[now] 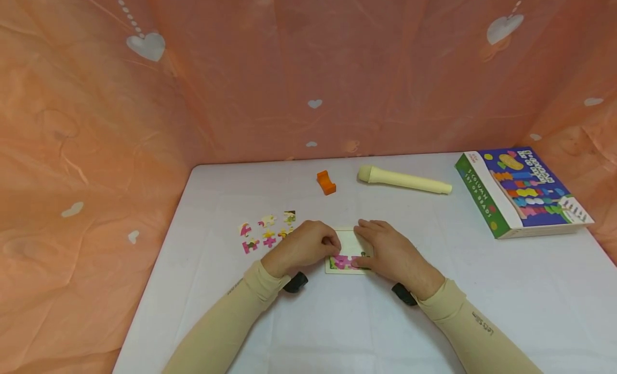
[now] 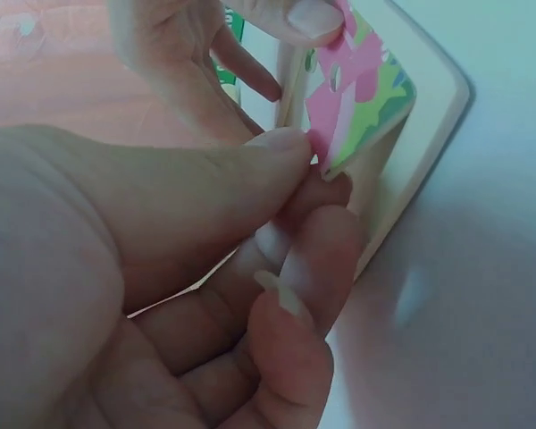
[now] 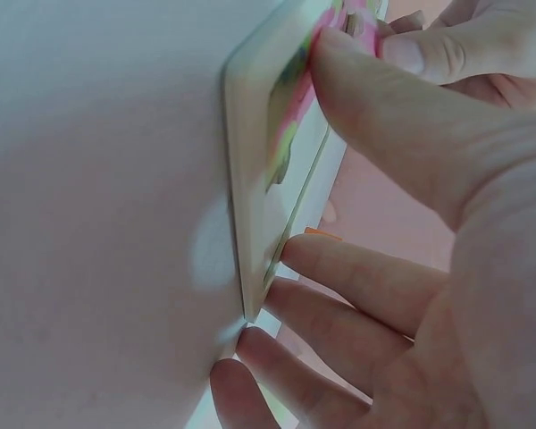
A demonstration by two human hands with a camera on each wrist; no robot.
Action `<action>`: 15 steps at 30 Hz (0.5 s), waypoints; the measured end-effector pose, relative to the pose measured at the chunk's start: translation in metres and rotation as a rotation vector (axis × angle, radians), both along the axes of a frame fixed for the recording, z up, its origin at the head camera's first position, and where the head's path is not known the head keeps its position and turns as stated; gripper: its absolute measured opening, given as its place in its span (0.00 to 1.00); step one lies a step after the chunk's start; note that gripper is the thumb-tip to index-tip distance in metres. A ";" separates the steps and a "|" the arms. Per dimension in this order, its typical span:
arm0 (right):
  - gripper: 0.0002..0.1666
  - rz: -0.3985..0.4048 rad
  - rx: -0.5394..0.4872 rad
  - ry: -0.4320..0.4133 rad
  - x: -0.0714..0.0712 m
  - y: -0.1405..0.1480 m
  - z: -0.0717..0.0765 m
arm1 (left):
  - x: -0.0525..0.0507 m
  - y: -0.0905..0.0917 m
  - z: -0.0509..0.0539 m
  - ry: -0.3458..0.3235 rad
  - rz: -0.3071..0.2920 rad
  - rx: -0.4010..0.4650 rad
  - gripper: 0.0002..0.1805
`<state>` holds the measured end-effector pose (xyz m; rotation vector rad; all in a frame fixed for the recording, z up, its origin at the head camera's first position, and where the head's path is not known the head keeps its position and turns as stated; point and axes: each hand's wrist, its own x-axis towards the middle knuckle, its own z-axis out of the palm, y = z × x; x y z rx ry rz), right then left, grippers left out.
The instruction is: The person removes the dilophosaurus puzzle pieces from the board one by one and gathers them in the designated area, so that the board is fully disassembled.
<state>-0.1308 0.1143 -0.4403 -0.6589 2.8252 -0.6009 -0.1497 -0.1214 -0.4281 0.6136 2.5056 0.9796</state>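
Note:
A small cream puzzle tray point(image 1: 348, 241) lies on the table, with joined pink and green puzzle pieces point(image 1: 341, 262) along its near side. My left hand point(image 1: 306, 244) is at the tray's left side. In the left wrist view its thumb and index finger pinch the edge of a pink and green puzzle piece point(image 2: 348, 107), which tilts up from the tray. My right hand point(image 1: 392, 252) lies over the tray's right side, its thumb pressing on the pink pieces. In the right wrist view its other fingers point(image 3: 357, 268) extend along the tray's edge.
Several loose puzzle pieces point(image 1: 268, 238) lie left of the tray, partly behind my left hand. Farther back are an orange block point(image 1: 326, 182) and a pale yellow toy microphone point(image 1: 405, 180). A bead-game box point(image 1: 525, 194) stands at the right.

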 end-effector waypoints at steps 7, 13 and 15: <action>0.46 -0.002 -0.004 -0.012 -0.001 0.000 0.001 | 0.001 -0.008 0.003 0.025 0.013 0.034 0.05; 0.46 -0.005 -0.003 -0.023 0.000 -0.001 0.001 | 0.008 -0.046 0.007 0.019 0.077 0.052 0.04; 0.46 -0.002 -0.001 -0.017 0.000 -0.001 0.002 | 0.011 -0.065 0.007 0.016 0.095 0.045 0.04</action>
